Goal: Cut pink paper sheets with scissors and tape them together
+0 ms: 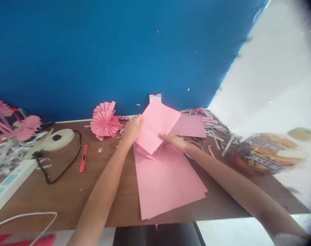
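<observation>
The pink sheet (156,124) is held tilted above the paper stack (168,184) on the worktop (68,191), long axis slanted near-left to far-right. It is pinched in the closed grip of the left hand (132,130) and of the right hand (174,140).

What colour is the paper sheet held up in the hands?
The paper sheet is plain pink, without pattern; the head view shows it best.

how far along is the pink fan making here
Done: a pleated fan lies by the wall, with others at the far left, and scraps are piled to the right. In hand: the left hand and right hand hold one flat sheet, no pleats visible yet. Left: the stack of flat sheets beneath it looks unfolded, so most of the paper seems still to go.
</observation>
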A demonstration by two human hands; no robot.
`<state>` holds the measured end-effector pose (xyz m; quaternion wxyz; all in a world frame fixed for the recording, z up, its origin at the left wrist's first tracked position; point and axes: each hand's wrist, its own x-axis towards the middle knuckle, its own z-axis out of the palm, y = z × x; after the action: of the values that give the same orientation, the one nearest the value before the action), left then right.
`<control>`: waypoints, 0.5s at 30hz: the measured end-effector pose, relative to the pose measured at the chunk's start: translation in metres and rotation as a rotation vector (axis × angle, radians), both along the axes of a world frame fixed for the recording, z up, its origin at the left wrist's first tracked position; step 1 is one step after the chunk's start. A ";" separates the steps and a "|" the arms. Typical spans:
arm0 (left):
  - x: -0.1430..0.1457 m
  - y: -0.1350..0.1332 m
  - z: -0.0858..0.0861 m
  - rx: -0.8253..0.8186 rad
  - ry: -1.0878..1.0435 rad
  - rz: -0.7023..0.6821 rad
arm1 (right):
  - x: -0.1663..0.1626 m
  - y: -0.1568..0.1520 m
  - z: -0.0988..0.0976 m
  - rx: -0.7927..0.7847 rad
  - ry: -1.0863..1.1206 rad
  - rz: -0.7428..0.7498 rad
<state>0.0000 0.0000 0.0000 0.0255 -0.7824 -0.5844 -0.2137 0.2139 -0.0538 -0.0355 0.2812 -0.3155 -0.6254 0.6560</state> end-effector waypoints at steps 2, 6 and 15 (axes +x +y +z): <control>0.005 -0.001 0.002 -0.009 -0.017 -0.004 | -0.004 -0.001 -0.005 -0.016 0.010 -0.125; 0.010 -0.005 0.005 -0.026 -0.006 0.016 | -0.007 -0.006 -0.006 -0.020 -0.019 -0.127; 0.009 -0.006 0.006 -0.048 -0.036 0.016 | -0.008 -0.014 0.005 -0.067 -0.088 0.054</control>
<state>0.0089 -0.0058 0.0058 -0.0022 -0.7742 -0.5960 -0.2132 0.2057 -0.0675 -0.0303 0.2250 -0.3361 -0.6230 0.6696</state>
